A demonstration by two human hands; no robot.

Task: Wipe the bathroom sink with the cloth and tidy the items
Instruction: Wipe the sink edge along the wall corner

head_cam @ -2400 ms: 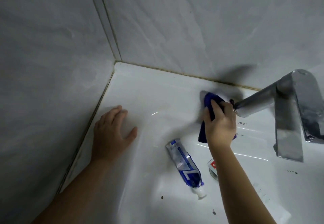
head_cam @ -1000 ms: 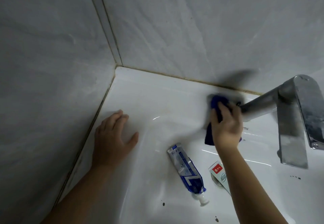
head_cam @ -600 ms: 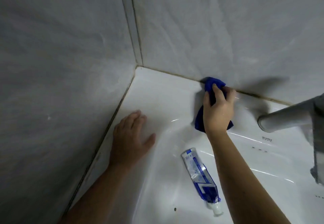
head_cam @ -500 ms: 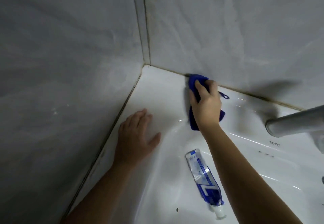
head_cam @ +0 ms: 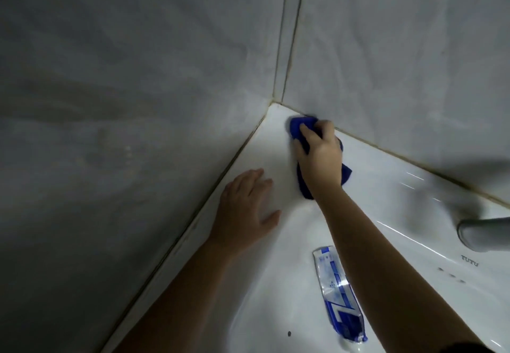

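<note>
My right hand (head_cam: 320, 156) is shut on a blue cloth (head_cam: 299, 127), pressing it onto the back left corner of the white sink (head_cam: 386, 187), close to where the two walls meet. My left hand (head_cam: 245, 212) lies flat with fingers spread on the sink's left rim, holding nothing. A blue and white toothpaste tube (head_cam: 338, 294) lies inside the basin, cap end toward me, just left of my right forearm.
Grey tiled walls (head_cam: 138, 104) close in on the left and behind the sink. The metal faucet spout (head_cam: 483, 235) juts in at the right edge. A small dark speck (head_cam: 289, 333) sits in the basin near the bottom.
My right hand has swept the cloth leftward along the sink's back rim, from beside the faucet into the corner. The view has turned left with it. My left hand has stayed put.
</note>
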